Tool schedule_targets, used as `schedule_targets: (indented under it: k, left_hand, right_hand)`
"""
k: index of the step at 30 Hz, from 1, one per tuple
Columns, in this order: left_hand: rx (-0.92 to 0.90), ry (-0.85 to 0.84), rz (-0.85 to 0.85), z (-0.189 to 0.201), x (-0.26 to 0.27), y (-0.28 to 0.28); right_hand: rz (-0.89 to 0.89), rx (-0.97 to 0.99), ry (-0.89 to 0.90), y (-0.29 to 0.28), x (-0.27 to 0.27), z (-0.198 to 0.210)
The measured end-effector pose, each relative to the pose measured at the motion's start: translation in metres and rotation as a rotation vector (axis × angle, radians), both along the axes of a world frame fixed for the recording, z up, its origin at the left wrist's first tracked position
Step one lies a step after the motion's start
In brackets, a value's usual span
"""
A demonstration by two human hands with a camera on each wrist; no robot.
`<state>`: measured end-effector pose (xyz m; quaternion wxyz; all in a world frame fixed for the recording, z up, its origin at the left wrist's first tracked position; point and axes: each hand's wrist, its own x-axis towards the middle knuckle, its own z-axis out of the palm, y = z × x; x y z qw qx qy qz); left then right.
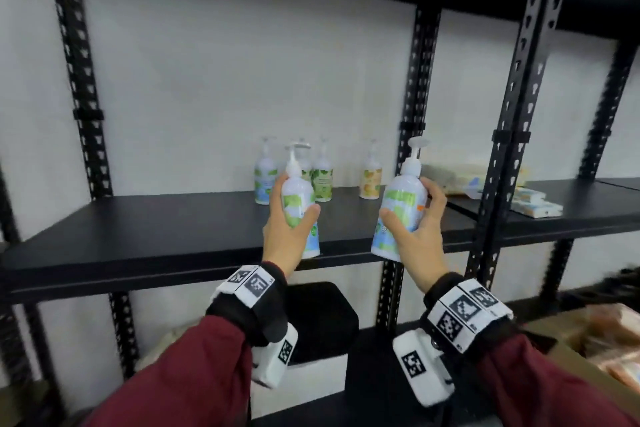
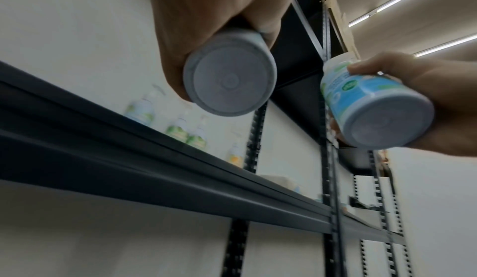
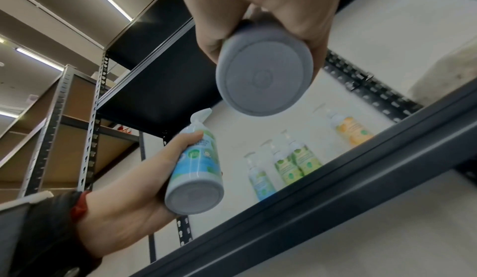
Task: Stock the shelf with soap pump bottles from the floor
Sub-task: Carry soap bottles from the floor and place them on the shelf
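Each hand holds a white pump bottle with a blue and green label, upright, in the air by the front edge of the black shelf (image 1: 156,243). My left hand (image 1: 285,218) wraps round the left bottle (image 1: 298,192), whose grey base (image 2: 229,81) faces the left wrist camera. My right hand (image 1: 415,225) grips the right bottle (image 1: 403,198), slightly tilted, and its base (image 3: 265,77) is seen from below. At the back of the shelf stand several pump bottles: a blue one (image 1: 265,180), green ones (image 1: 322,180) and an orange one (image 1: 371,180).
A black slotted post (image 1: 417,97) stands behind the right bottle. The neighbouring shelf on the right carries white packages (image 1: 535,203). Below are a black and white box (image 1: 322,333) and a cardboard box of orange packs (image 1: 609,333). The shelf's left half is bare.
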<state>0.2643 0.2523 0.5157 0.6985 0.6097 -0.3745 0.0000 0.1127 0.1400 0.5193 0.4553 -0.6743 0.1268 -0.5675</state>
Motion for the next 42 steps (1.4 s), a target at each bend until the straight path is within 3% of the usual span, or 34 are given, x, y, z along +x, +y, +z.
schedule_targets:
  k: [11,21,27,30,35,42]
  left_hand:
    - [-0.002,-0.007,0.254,0.025,0.104,0.044]
    - [-0.004,-0.074,0.310,0.052,0.161,0.016]
    - [0.029,-0.139,0.322,0.079,0.188,-0.015]
    - [0.061,-0.094,0.261,0.086,0.203,-0.031]
    - [0.202,-0.062,0.170,0.081,0.223,-0.048]
    - [0.321,0.036,0.216,0.067,0.250,-0.069]
  right_hand:
    - [0.100,-0.031,0.090,0.008,0.115,0.028]
    - [0.185,-0.089,0.105,-0.018,0.204,0.052]
    - [0.198,-0.123,0.100,-0.046,0.230,0.059]
    - [0.229,-0.135,0.115,-0.058,0.238,0.062]
    - [0.264,-0.163,0.142,-0.075,0.244,0.061]
    - [0.337,-0.161,0.176,-0.088,0.247,0.064]
